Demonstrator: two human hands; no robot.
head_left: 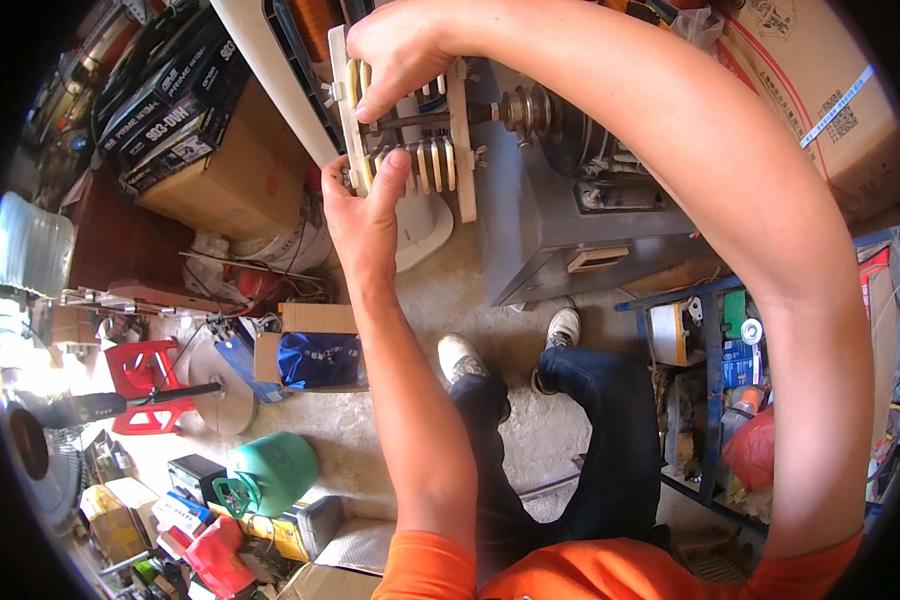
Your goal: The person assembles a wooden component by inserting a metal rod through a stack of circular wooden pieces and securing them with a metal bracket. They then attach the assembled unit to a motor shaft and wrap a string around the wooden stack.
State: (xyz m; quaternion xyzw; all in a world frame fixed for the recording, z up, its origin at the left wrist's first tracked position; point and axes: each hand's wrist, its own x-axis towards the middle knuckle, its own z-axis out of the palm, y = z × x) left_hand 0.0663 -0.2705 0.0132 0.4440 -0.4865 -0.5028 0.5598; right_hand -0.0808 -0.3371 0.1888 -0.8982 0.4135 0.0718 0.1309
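At the top of the head view, a coil-winding former [462, 150] sits on the threaded shaft [425, 122] of a grey machine [570, 240]. It has two pale end bars with rows of cream rounded blocks between them and small wing-shaped screws outside. My left hand [370, 215] grips the near end of the left bar, thumb over the front and fingers behind. My right hand [400, 50] reaches across from the right and clasps the far end of the same bar, thumb pointing down along the blocks. The fingertips of both hands are partly hidden behind the bar.
Boxes [220, 180] are stacked at the left, with a red stool [150, 385] below them. A green gas cylinder [275, 472] stands on the floor at lower left. A blue metal rack [710, 440] with supplies is at the right, under a large carton [820, 90].
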